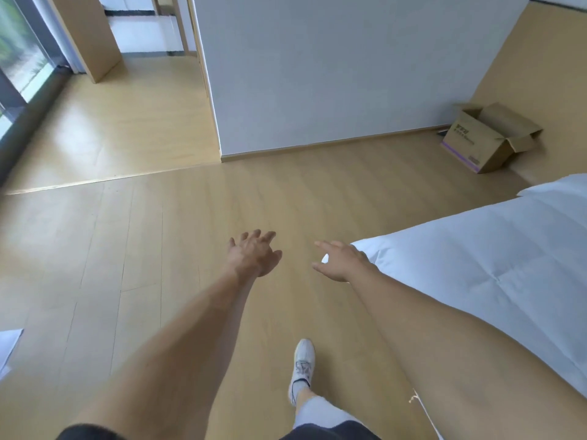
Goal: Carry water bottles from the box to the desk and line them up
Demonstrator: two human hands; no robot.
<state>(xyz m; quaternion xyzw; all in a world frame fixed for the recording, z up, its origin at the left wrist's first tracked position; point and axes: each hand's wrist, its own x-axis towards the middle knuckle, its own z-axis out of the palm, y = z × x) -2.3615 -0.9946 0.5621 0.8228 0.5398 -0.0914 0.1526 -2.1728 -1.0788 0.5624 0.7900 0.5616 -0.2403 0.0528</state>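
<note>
A brown cardboard box (486, 139) with its flaps open stands on the wooden floor at the far right, against the wall and a tan panel. Its inside is hidden from here, and no water bottle shows. My left hand (254, 254) is stretched out in front of me over the floor, fingers spread, holding nothing. My right hand (341, 260) is stretched out beside it, fingers apart and empty, just next to the corner of the bed. Both hands are far from the box. No desk is in view.
A bed with a white cover (476, 258) fills the right side. A white wall (317, 74) stands ahead, with a passage to its left. A glass door (19, 58) is at the far left. My foot in a white shoe (301, 366) steps forward.
</note>
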